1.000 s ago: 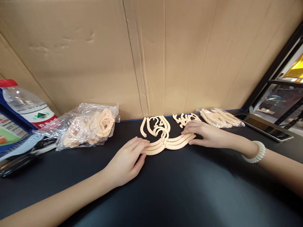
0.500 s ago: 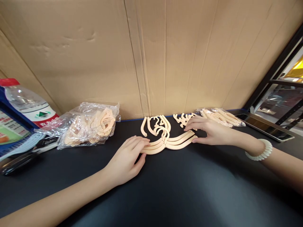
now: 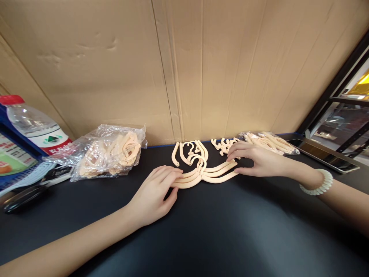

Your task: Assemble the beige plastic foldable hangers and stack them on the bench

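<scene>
Several beige, curved folding-hanger arms (image 3: 217,173) lie fanned in two stacks on the black tabletop, meeting at the middle. Beige hanger hooks (image 3: 198,158) curve up from that joint. My left hand (image 3: 157,192) is closed over the outer ends of the left stack, thumb at the near side and fingers on top. At the right stack's outer ends is my right hand (image 3: 253,159), its thumb against the nearest arm's tip and its fingers bent at the far side. Behind the joint lie more loose hanger arms (image 3: 183,154) and a loose hook (image 3: 190,146).
A pile of small hooks (image 3: 223,146) lies at the back. Clear bags of beige parts stand left (image 3: 109,154) and right (image 3: 268,142). Far left are a red-capped bottle (image 3: 37,123) and a black-handled tool (image 3: 24,198). A phone-like slab (image 3: 328,154) lies right; cardboard (image 3: 184,69) stands behind.
My right thumb has shifted slightly and now covers the tip of the nearest right arm. My left hand stays in place.
</scene>
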Demonstrator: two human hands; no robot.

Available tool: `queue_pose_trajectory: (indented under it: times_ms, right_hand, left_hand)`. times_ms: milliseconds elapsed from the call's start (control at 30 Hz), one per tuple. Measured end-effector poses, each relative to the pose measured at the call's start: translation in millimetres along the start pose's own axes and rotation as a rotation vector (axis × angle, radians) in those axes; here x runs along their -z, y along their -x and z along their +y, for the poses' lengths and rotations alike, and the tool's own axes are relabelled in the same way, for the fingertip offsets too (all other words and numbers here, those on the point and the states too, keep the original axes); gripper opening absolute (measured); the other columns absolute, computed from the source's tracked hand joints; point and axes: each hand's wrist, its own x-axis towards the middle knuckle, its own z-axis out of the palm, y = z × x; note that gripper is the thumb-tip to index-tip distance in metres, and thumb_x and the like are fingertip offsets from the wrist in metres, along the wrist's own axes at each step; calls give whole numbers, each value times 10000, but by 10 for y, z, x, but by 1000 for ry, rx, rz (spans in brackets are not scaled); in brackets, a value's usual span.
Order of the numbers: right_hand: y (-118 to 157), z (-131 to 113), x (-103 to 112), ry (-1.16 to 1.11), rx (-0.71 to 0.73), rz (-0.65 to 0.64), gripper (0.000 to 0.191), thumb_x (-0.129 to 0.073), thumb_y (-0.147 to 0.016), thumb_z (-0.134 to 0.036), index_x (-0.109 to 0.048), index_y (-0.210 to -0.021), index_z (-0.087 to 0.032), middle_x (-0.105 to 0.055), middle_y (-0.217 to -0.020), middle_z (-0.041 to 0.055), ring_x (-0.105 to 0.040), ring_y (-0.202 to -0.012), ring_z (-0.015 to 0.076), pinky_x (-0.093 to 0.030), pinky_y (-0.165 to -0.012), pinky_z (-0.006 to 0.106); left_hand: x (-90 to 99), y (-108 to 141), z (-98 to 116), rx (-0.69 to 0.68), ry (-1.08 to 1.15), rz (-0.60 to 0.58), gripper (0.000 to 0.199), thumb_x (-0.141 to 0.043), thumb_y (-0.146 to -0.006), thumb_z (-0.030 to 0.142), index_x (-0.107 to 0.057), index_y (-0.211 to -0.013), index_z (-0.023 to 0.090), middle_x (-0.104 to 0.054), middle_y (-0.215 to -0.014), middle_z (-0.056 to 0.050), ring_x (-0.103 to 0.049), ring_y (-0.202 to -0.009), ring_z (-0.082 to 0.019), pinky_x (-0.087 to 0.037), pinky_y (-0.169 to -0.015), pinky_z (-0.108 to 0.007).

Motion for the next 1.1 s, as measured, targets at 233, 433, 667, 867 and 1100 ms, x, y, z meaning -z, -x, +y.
queue_pose_trajectory:
  times_ms: [233, 433, 667, 867, 1100]
  right_hand:
    - [-7, 23, -32, 23, -33, 71, 177, -534, -903, -310, -664, -959, -204, -666, -977, 85, -608, -939, 238, -485, -835, 407]
    - [-7, 34, -37, 95, -85, 198, 202, -493, -910, -298, -674, -879, -213, -696, -881, 71, -624, -857, 240, -482, -779, 399]
    - [0, 32, -30, 123, -158, 259, 196, -500, -885, -283, -643, -772, -215, -696, -812, 55, -627, -790, 228, -481, -710, 367]
    - [1, -16, -33, 34, -301, 233, 218, -492, -879, -308, -602, -723, -203, -621, -633, 11, -547, -554, 154, -397, -519, 286]
    - [-221, -208, -116, -154, -279, 159, 213, -502, -868, -288, -570, -691, -189, -565, -580, -20, -501, -524, 112, -370, -505, 239]
  left_hand:
    - [11, 3, 6, -8, 9, 25, 301, -473, -847, 113, -533, -1131, 191, -642, -1154, -89, -575, -1109, -236, -441, -987, -431]
    - [63, -17, 7, 121, 112, 125, 181, -461, -892, 192, -562, -1041, 206, -669, -1084, -65, -619, -1033, -213, -498, -900, -366]
    - [94, -43, -42, 353, 242, 225, 141, -482, -883, 254, -605, -939, 215, -689, -980, -20, -648, -944, -196, -523, -811, -318]
    - [113, -95, -161, 371, 278, 207, 158, -497, -859, 256, -589, -977, 207, -670, -1009, -35, -632, -963, -205, -511, -868, -372]
    - [177, -256, -294, 264, 198, -71, 245, -499, -824, 257, -574, -1052, 209, -658, -1054, -55, -624, -986, -219, -538, -785, -352]
